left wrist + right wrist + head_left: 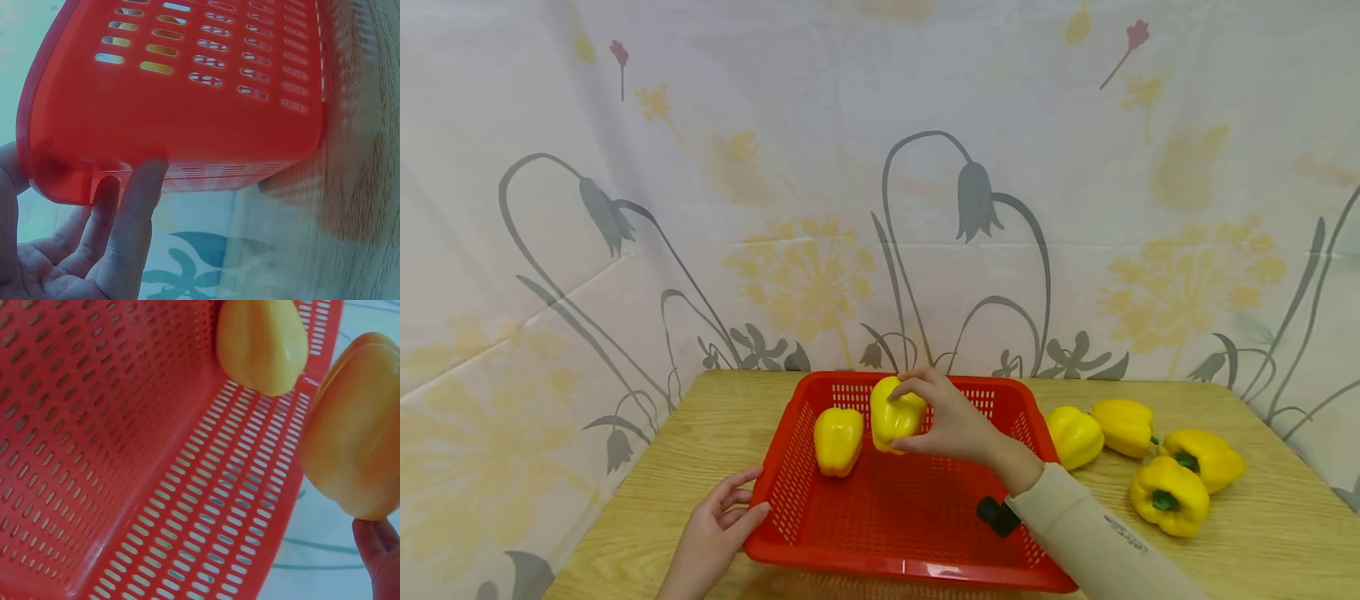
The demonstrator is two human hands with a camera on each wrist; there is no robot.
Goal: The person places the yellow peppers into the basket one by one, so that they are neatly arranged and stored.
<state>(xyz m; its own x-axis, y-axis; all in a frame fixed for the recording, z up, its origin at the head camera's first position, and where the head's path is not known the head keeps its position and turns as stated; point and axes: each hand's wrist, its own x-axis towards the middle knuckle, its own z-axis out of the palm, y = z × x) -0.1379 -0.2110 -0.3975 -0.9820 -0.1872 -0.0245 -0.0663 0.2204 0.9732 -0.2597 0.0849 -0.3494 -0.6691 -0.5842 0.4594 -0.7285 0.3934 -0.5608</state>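
Observation:
My right hand (951, 421) grips a yellow bell pepper (889, 419) between thumb and fingers, over the far side of a red plastic basket (917, 570). In the right wrist view, that bell pepper (356, 434) is beside the perforated basket wall (206, 506), with a fingertip against its end. Another yellow bell pepper (838, 442) lies inside the basket at the left. My left hand (711, 529) holds the basket's left rim near the front corner. The left wrist view shows its fingers (134, 219) against the outside of the basket (156, 119).
To the right of the basket, several yellow bell peppers (1170, 496) lie on the wooden table (647, 521). Behind the table hangs a flower-patterned cloth (850, 208). A small black device (997, 516) is at my right wrist, above the basket.

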